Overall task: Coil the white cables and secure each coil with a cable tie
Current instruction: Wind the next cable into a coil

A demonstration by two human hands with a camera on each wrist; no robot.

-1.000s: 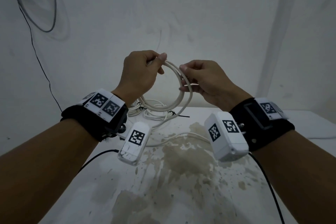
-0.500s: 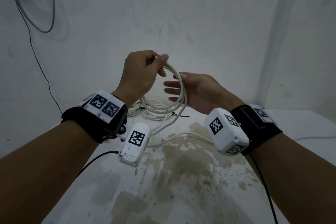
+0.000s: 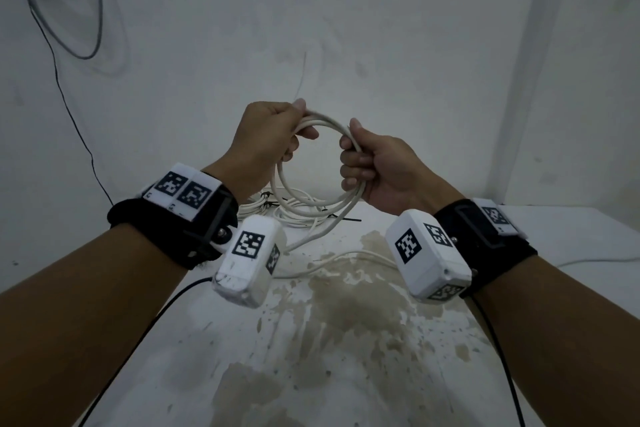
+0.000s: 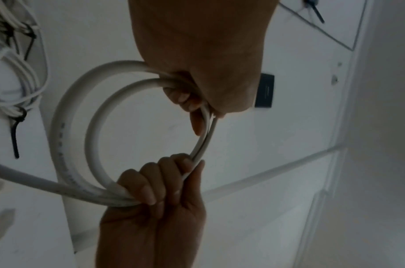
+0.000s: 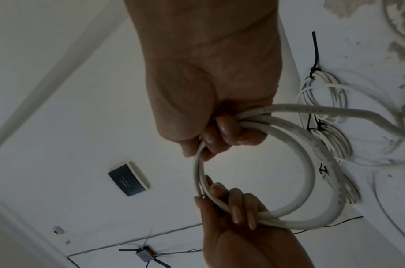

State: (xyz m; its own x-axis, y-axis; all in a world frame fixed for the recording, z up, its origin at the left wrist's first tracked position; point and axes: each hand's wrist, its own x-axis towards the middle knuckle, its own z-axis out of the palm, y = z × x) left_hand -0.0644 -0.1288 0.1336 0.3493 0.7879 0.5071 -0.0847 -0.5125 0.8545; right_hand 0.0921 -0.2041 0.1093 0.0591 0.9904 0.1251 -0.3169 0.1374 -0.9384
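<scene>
The left hand (image 3: 265, 144) is closed round the top left of a round white cable coil (image 3: 320, 204), fingers curled over the bunched turns and thumb laid along the top. The right hand (image 3: 375, 170) grips the coil's right side in a fist, its fingers (image 4: 148, 183) wrapped over several turns at once. The coil is held upright in the air between the two hands, above the far part of a white table (image 3: 571, 236). A loose length of the same cable (image 3: 349, 255) drops from the coil's lower edge to the table and runs off behind the right wrist, so its end cannot be seen. How many turns the coil has is hard to count, as the hands cover the places where they bunch. Behind and below the coil lie finished bundles (image 5: 334, 139) of white cable, bound with black cable ties (image 5: 315, 54); from the head view the hands and the coil hide most of them. The table top is marked with a large brownish stain (image 3: 346, 305) and speckles. The room is dim, with plain white walls; a thin dark wire (image 3: 62, 90) hangs down the wall at the left, its upper end cut off by the edge of the picture.
</scene>
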